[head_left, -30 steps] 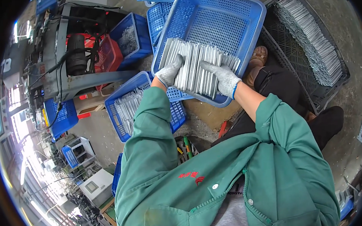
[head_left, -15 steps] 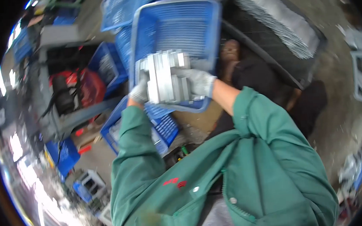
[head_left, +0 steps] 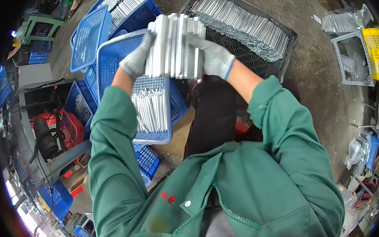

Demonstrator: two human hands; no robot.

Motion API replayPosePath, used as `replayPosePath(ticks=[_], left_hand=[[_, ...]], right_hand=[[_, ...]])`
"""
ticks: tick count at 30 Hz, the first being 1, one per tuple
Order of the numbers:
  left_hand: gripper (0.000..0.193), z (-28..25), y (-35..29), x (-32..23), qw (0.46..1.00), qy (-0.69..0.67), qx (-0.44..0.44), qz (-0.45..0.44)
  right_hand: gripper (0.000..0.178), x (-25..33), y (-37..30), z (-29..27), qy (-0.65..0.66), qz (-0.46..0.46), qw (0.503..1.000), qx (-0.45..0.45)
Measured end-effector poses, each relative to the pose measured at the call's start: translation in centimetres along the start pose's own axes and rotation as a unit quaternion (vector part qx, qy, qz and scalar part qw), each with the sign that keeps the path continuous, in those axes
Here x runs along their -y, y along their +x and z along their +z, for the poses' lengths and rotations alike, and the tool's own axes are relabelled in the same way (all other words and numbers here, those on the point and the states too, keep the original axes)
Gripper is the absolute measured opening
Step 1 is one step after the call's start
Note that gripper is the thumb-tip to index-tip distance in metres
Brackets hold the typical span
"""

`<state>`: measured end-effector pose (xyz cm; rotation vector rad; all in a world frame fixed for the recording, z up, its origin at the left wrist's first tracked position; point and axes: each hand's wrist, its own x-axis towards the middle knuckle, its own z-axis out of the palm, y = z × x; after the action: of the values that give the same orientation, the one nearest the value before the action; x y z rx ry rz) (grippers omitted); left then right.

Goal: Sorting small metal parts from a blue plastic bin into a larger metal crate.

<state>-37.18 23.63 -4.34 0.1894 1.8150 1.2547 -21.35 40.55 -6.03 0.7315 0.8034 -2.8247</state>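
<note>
Both my hands wear grey knit gloves and press a stack of long flat silver metal strips (head_left: 174,45) between them. My left hand (head_left: 136,57) pushes on the stack's left side, my right hand (head_left: 211,55) on its right side. The stack is lifted above a blue plastic basket (head_left: 108,62) that holds more metal strips (head_left: 150,110) at its near end. Just beyond the stack stands a black crate (head_left: 286,57) filled with rows of the same silver strips (head_left: 240,24).
More blue baskets (head_left: 90,35) lie stacked at the upper left, one with strips. A grey machine with a black motor (head_left: 46,138) and a red basket (head_left: 70,128) stands at the left. A grey crate (head_left: 351,60) and a yellow one (head_left: 378,52) sit at the right on the concrete floor.
I have lifted the bundle of strips out of the blue basket and squared it up between both hands. It now sits higher and nearer the black crate.
</note>
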Motion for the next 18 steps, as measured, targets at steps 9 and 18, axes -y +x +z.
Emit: replayPosePath(ticks=[9, 18], left_hand=[[0.092, 11.9, 16.4, -2.1, 0.986, -0.036, 0.162, -0.013], [0.098, 13.7, 29.1, 8.2, 0.957, -0.017, 0.262, -0.124]], right_hand=[[0.045, 7.5, 4.5, -18.2, 0.053, -0.069, 0.995, -0.057], [0.043, -0.2, 11.4, -33.8, 0.122, -0.022, 0.991, -0.053]])
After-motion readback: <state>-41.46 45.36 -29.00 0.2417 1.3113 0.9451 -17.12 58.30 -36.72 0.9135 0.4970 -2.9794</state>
